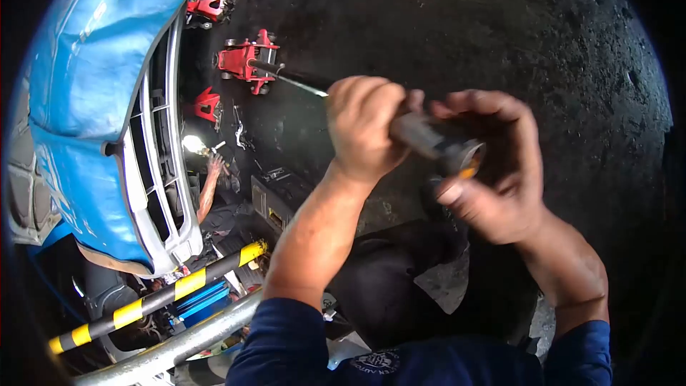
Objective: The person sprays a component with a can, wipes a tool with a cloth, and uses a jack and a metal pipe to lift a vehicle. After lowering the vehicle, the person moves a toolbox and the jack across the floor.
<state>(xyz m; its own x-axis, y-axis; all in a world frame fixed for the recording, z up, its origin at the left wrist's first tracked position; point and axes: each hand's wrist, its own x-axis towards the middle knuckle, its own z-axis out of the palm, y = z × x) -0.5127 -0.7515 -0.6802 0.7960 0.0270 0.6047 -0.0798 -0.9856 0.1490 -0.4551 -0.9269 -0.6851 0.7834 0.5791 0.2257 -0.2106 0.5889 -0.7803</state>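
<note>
My left hand [366,127] is closed round a dark grey, cylindrical part [421,136], blurred by motion. Its far end shows a round, shiny rim and a small orange patch; I cannot make out its exact kind. My right hand [511,186] curves around that end with fingers and thumb apart. The thumb tip is close to the orange patch, and whether it touches cannot be seen. Behind my left hand, the long handle [289,75] of a red floor jack [239,59] runs up toward my knuckles; whether I grip it too is hidden.
A vehicle front with a grille [161,129] stands at left under a blue cover [78,107]. Another person's hand [214,166] reaches out beside a bright lamp [193,144]. Red stands [207,105] sit on the dark floor. A yellow-black striped bar [189,284] and metal pipe [186,339] cross lower left.
</note>
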